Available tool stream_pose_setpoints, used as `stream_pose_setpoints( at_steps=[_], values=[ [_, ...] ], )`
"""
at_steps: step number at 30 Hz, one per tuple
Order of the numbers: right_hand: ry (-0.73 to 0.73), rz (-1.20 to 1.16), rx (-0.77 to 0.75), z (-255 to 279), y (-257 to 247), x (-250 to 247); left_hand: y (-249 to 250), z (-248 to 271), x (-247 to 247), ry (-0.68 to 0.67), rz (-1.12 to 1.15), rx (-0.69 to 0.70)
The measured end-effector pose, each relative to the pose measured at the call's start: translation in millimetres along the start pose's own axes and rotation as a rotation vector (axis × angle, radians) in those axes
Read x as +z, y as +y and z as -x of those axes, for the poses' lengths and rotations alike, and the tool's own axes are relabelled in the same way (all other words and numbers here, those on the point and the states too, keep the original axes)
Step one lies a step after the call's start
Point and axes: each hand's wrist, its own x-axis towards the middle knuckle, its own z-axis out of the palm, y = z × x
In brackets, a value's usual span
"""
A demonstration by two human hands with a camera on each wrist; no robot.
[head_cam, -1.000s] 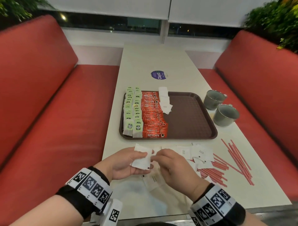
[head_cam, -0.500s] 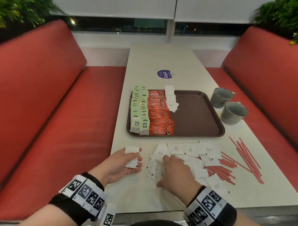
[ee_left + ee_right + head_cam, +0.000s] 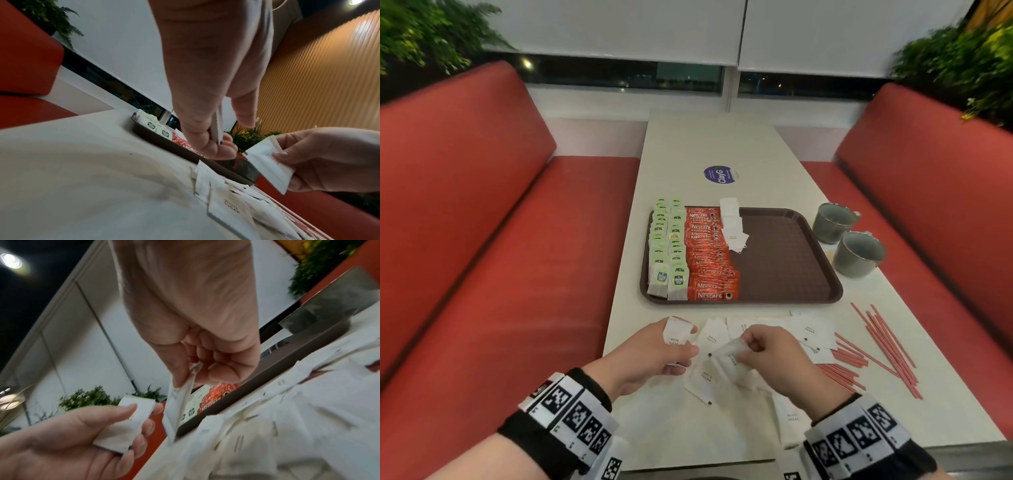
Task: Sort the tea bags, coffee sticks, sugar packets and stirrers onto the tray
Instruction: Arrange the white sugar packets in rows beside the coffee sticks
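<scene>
From the head view, the left hand [image 3: 654,349] grips a white sugar packet [image 3: 674,337] printed "WHITE SUGAR", above the table [image 3: 654,421] near the tray [image 3: 784,260].

Left wrist view: its fingers [image 3: 207,146] pinch the packet edge-on.

Right wrist view: the right hand [image 3: 205,353] pinches a second packet [image 3: 176,405] by its serrated corner.

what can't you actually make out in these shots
- How many sugar packets the left hand holds: head view shows one face; left wrist view only an edge.
- Small print on loose sugar packets: too small in head view, blurred in right wrist view.
- Mugs' contents: interiors dark, head view.
</scene>
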Motion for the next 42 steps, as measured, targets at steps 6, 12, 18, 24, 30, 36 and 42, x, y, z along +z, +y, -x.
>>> stream_pose_setpoints(
  at_steps=[6, 12, 18, 24, 30, 36, 42],
  values=[
    [-0.156, -0.228, -0.068, -6, -6, -24, 16, -8, 14, -0.080, 0.033, 0.041],
    [-0.097, -0.132, -0.257, -25, -35, -11, 22, -13, 22, -0.231, 0.146, 0.004],
    [-0.037, -0.245, -0.107, -36, -16, -1, 22, -24, 18, 0.009, 0.329, 0.056],
    [-0.009, -0.336, -0.110, -50, -10, -19, 44, -44, 46, 0.083, 0.420, 0.112],
    [0.116, -0.364, -0.148, -74, -4, -52, 72, -74, 77, 0.085, 0.489, 0.084],
    [-0.005, -0.441, -0.081, -102, -1, -70, 83, -95, 85, 0.142, 0.412, 0.069],
    [-0.283, -0.529, 0.045, -128, -10, -79, 83, -108, 74, 0.263, 0.217, 0.106]
  ],
)
